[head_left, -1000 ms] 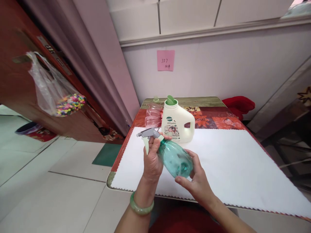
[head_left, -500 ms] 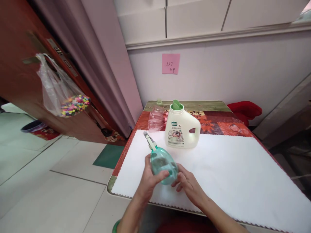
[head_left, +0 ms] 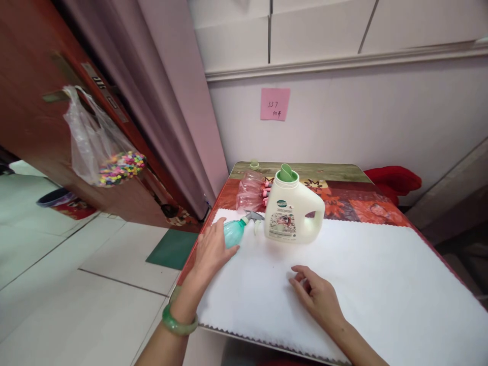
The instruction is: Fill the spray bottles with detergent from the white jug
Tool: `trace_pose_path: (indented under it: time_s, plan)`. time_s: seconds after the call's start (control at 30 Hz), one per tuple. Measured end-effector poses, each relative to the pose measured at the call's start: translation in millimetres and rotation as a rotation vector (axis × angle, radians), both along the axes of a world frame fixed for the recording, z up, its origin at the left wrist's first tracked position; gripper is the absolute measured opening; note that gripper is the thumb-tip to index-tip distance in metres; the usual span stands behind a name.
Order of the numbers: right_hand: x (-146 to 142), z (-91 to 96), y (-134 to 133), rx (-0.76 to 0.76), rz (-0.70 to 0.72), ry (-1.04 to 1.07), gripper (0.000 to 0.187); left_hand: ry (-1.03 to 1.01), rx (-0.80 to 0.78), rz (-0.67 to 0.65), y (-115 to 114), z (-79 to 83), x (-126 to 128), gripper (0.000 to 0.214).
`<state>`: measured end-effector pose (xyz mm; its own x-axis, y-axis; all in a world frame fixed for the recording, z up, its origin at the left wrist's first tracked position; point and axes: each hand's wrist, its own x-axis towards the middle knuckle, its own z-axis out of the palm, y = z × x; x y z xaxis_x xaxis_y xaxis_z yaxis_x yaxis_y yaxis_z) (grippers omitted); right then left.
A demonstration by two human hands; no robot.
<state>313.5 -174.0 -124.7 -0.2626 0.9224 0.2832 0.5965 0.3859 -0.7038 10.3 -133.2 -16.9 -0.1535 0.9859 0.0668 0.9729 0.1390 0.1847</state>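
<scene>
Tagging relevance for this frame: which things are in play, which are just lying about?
In play: left hand closed on the teal spray bottle, which lies on the white cloth; right hand, empty, over that cloth.
Lying about: detergent jug, clear bottles behind it, pink note on the wall, bag of beads on the door.

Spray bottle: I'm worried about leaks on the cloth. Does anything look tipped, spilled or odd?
The spray bottle lies on its side on the white cloth under the left hand, nozzle toward the upright detergent jug. No spill shows.
</scene>
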Motion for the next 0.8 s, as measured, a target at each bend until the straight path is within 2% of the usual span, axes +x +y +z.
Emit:
trace_pose_path:
  time_s: [0.17, 0.3, 0.4, 0.5, 0.67, 0.8]
  plan:
    - [-1, 0.4, -1, -0.027, 0.004, -0.022, 0.02, -0.085, -0.028, -0.159, 35, -6.1, -10, 0.055]
    - [-2, 0.0, -1, -0.029, 0.003, -0.026, 0.019, -0.146, -0.04, -0.331, 58, -8.4, -35, 0.058]
    - [-3, -0.6, -1, -0.023, -0.002, -0.029, 0.019, -0.176, -0.036, -0.409, 73, -10.2, -50, 0.062]
    - [-3, -2.8, -1, -0.021, -0.007, -0.039, 0.02, -0.203, -0.03, -0.443, 90, -15.4, -63, 0.066]
    - [-2, -8.6, 0, -0.017, -0.011, -0.033, 0.019, -0.253, 0.0, -0.403, 117, -31.0, -78, 0.074]
    - [-2, -9.6, 0, -0.014, -0.019, -0.032, 0.019, -0.291, 0.049, -0.412, 126, -39.6, -79, 0.077]
